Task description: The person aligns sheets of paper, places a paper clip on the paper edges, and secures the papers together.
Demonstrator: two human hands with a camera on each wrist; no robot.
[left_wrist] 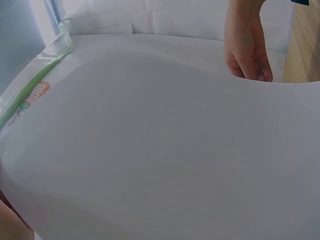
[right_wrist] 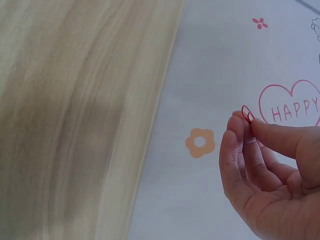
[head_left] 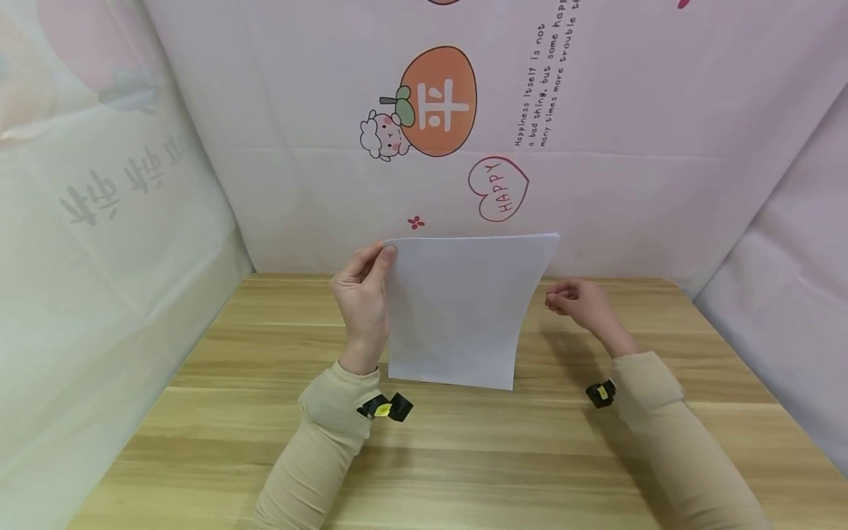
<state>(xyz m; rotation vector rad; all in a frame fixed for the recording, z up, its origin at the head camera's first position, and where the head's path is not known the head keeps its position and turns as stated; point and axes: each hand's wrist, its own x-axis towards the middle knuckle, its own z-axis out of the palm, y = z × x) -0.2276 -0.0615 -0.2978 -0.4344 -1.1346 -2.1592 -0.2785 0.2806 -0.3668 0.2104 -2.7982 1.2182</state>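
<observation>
White paper [head_left: 457, 309], apparently more than one sheet by its doubled top right corner, stands upright over the table. At its top left corner my left hand [head_left: 363, 298] pinches it between thumb and fingers. The sheet bows slightly and fills most of the left wrist view. To the right of the paper, apart from its edge, is my right hand [head_left: 581, 303]. Between thumb and forefinger it pinches a small red paper clip [right_wrist: 247, 113], whose wire loop sticks up past the fingertips in the right wrist view.
A wood-grain table [head_left: 464, 464] lies beneath both hands. White printed cloth [head_left: 318, 147] hangs behind it and along both sides. Each sleeve carries a small black wrist camera, one on the left [head_left: 391, 407] and one on the right [head_left: 601, 394].
</observation>
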